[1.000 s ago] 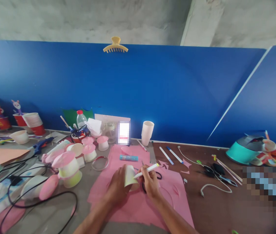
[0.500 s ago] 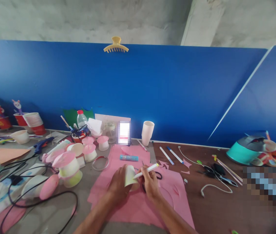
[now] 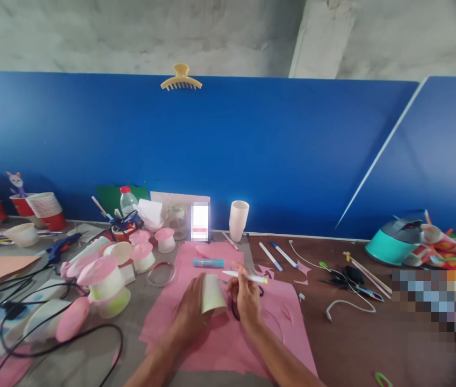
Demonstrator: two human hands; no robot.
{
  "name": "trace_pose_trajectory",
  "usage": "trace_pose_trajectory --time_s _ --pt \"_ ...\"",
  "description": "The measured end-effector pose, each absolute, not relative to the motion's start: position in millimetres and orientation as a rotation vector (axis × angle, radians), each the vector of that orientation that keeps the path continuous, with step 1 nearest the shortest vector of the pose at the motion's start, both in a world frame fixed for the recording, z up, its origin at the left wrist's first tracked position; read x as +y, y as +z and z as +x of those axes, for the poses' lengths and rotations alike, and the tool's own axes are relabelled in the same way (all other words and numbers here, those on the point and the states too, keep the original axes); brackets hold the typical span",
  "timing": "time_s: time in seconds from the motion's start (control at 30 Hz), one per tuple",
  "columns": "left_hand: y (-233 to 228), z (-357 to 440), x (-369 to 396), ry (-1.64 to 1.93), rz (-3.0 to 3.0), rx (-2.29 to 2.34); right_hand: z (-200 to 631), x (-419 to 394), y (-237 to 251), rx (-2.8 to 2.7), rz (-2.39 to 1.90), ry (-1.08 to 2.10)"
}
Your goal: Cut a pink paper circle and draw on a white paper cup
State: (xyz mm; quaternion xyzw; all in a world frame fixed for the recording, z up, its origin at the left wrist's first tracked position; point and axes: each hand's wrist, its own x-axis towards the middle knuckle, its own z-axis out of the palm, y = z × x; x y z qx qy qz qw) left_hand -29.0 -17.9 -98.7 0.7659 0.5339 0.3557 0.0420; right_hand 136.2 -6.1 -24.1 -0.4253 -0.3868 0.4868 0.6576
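My left hand (image 3: 190, 307) is wrapped round a paper cup (image 3: 212, 295), tilted with its wide mouth toward me and faint yellow-green colour on its side. In my right hand (image 3: 247, 298) is a white marker (image 3: 247, 277) with a yellow end, pinched between the fingers just right of the cup. Its thin tip points left and stands apart from the cup. Beneath both hands lies pink paper (image 3: 228, 349). Black-handled scissors (image 3: 236, 310) lie on the paper, partly covered by my right hand. A blue glue stick (image 3: 209, 263) rests beyond the cup.
Paper cups with pink tops (image 3: 107, 285) and a black cable (image 3: 121, 338) crowd the left side. Two markers (image 3: 284, 255) lie to the right, near pink scraps (image 3: 266, 272). Stacked white cups (image 3: 238, 220) stand by the blue partition (image 3: 228, 140). A teal container (image 3: 391, 244) sits far right.
The marker has swung from pointing down at the cup's side to pointing left, its tip now off the cup. The cup has turned slightly in my left hand. The view has shifted right.
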Motion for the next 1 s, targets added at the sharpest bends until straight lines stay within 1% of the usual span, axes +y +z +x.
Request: trace_pose_trajectory --time_s 0.23,0.4,0.57,0.7,1.0 --pt "-80.3 -31.1 -18.8 1.244 2.293 1.499 134.3 -7.5 -31.6 -1.028 -0.948 1.012" --pt "-85.3 -33.7 -18.2 1.432 2.325 1.434 135.5 -9.6 -34.4 -1.188 -0.980 1.009" --pt "-90.6 -34.9 -18.7 1.422 2.297 1.445 138.0 -14.9 -29.9 -1.338 -0.888 1.109" --pt "-87.2 -34.5 -18.4 1.459 2.346 1.381 138.7 -15.9 -30.7 -1.353 -0.822 1.200" --pt "-68.0 -24.7 -24.0 1.449 2.436 1.375 137.9 -7.9 -43.2 -1.345 -0.771 1.121"
